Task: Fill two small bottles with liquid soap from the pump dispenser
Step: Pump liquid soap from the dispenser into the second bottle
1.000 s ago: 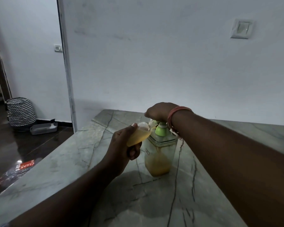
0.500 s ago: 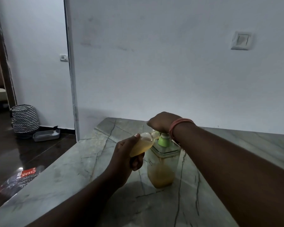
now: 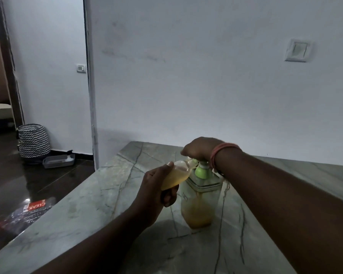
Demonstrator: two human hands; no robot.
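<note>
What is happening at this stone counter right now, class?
A person's right hand presses down on the green pump head of the clear square soap dispenser standing on the grey marble counter. The left hand holds a small clear bottle, tilted, mouth at the spout; amber soap partly fills it.

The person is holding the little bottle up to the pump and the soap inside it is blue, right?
Not blue. The head view shows the soap in the small bottle is yellow-orange, like that in the pump dispenser. The left hand does hold it up at the pump.
</note>
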